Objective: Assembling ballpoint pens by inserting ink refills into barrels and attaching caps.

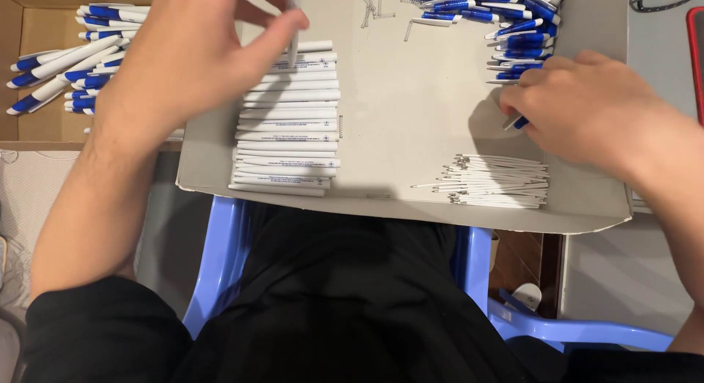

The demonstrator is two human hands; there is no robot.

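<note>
Head view, lower frame first: I see my black-clothed lap [345, 302] on a blue plastic chair [220, 258], with a grey cardboard tray [403, 97] lying across it. On the tray's near right edge sits a bundle of thin white ink refills [495, 181]. At centre left, a neat stack of white pen barrels [287, 126] runs from the near edge upward. My left hand [194, 49], upper left of the frame, pinches one white barrel [293, 42] between thumb and fingertips just above that stack. My right hand [587, 108], at the right, is curled over a blue-and-white pen part [515, 122]; I cannot tell how tightly it grips. Beyond it lies a heap of blue pen parts [506, 20], small metal springs [374, 9] top centre, and finished pens in a brown box [44, 38] upper left.
</note>
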